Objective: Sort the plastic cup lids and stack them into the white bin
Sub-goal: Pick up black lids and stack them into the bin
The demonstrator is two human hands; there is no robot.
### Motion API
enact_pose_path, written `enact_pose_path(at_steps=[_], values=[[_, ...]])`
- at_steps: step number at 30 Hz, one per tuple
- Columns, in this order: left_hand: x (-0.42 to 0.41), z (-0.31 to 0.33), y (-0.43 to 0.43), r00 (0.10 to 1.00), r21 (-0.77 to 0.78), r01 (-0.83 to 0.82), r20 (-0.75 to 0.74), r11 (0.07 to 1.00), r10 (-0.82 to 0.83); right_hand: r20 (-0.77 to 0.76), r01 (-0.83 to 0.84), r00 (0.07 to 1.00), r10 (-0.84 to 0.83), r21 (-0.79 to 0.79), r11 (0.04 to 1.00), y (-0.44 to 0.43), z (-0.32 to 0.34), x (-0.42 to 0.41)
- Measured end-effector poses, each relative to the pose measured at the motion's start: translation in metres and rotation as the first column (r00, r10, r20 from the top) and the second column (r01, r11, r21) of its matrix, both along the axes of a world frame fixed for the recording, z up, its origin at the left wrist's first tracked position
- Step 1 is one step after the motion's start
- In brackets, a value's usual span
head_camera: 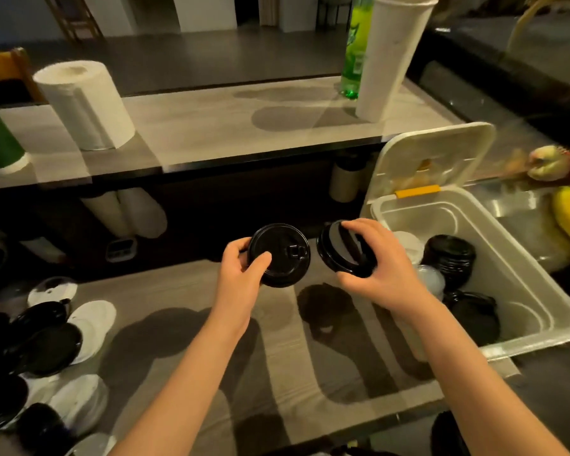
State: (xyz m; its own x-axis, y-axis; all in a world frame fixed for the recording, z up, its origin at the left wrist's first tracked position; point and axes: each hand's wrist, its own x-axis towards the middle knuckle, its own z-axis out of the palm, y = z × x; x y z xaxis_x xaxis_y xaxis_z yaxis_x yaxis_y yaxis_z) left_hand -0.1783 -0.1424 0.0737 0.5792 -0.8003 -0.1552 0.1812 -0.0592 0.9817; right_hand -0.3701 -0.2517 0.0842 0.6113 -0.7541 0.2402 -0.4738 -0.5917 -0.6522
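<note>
Your left hand (pixel 244 268) pinches one black lid (pixel 282 255) by its near-left rim, thumb on top, the sip flap facing up at you, held roughly level above the surface (pixel 277 373). Your right hand (pixel 375 268) curls round a second black piece (pixel 338 250), tipped up on edge, fingers over the top and thumb underneath; one lid or a few nested, you can't tell from here. The two hang just beside each other, not touching, both forearms stretched forward. Right beside your right hand sits the white bin (pixel 540 301), its hinged cover (pixel 441 153) flipped up. Inside: a rear black stack (pixel 449 258), a front black stack (pixel 474 317), a white stack (pixel 408 245) and a clear lid (pixel 430 278). Far left on the surface lies the unsorted heap (pixel 46 343), black and white lids mixed, too jumbled to count.
</note>
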Motion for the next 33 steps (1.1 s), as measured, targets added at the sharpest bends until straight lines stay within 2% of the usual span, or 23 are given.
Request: enact_pose_path(at_steps=[9,14,16,20,23,25,28,33], values=[[-0.100,-0.006,-0.079,0.998,-0.006,0.044,-0.037,0.999,-0.045,-0.065,0.164,0.985,-0.160,0.058,0.985,-0.082,-0.009,-0.132],[-0.142,-0.011,-0.108,0.998,-0.016,0.036,-0.049,0.999,-0.037,-0.176,0.236,0.960,-0.219,0.079,0.969,-0.121,-0.009,-0.185],[-0.154,-0.014,-0.111,0.999,0.011,0.028,-0.034,1.000,-0.027,-0.251,0.192,0.955,-0.156,0.125,0.973,-0.126,-0.008,-0.198],[-0.167,-0.017,-0.111,1.000,0.031,0.010,-0.020,0.999,-0.010,-0.422,-0.015,0.898,0.123,0.249,0.968,-0.116,-0.018,-0.210],[-0.174,-0.016,-0.112,1.000,0.020,-0.006,-0.023,1.000,0.006,-0.569,-0.086,0.788,0.234,0.274,0.958,-0.107,-0.036,-0.214],[-0.178,-0.017,-0.111,1.000,0.021,-0.007,-0.020,1.000,0.007,-0.641,-0.089,0.718,0.273,0.304,0.949,-0.106,-0.048,-0.216],[-0.182,-0.016,-0.111,1.000,0.034,0.004,-0.008,0.999,-0.004,-0.650,-0.100,0.697,0.304,0.331,0.938,-0.106,-0.053,-0.215],[-0.186,-0.013,-0.111,1.000,0.031,0.007,0.003,1.000,-0.007,-0.713,-0.092,0.670,0.207,0.198,0.976,-0.106,-0.049,-0.212]])
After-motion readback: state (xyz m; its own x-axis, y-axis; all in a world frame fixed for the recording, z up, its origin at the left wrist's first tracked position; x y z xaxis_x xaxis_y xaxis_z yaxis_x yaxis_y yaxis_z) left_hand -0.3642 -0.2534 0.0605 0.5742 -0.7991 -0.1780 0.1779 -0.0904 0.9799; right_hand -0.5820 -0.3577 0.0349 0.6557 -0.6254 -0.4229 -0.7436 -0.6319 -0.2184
